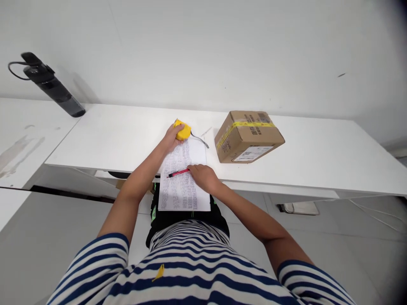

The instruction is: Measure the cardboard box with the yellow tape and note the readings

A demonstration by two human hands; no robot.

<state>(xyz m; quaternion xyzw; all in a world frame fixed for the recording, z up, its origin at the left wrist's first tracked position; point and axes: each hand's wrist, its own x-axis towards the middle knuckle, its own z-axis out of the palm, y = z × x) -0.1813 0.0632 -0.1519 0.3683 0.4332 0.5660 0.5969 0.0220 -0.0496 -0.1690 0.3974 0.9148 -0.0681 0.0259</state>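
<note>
My left hand is closed around a yellow tape measure at the far end of a printed sheet of paper; a thin black strap trails from the tape measure to the right. My right hand rests on the sheet with its fingers pinched on a red pen that lies across the paper. The sheet hangs partly over the near edge of the white table.
A taped cardboard box with a shipping label stands on the table right of the paper. A dark water bottle stands at the far left near a second white surface. A white wall rises behind the table.
</note>
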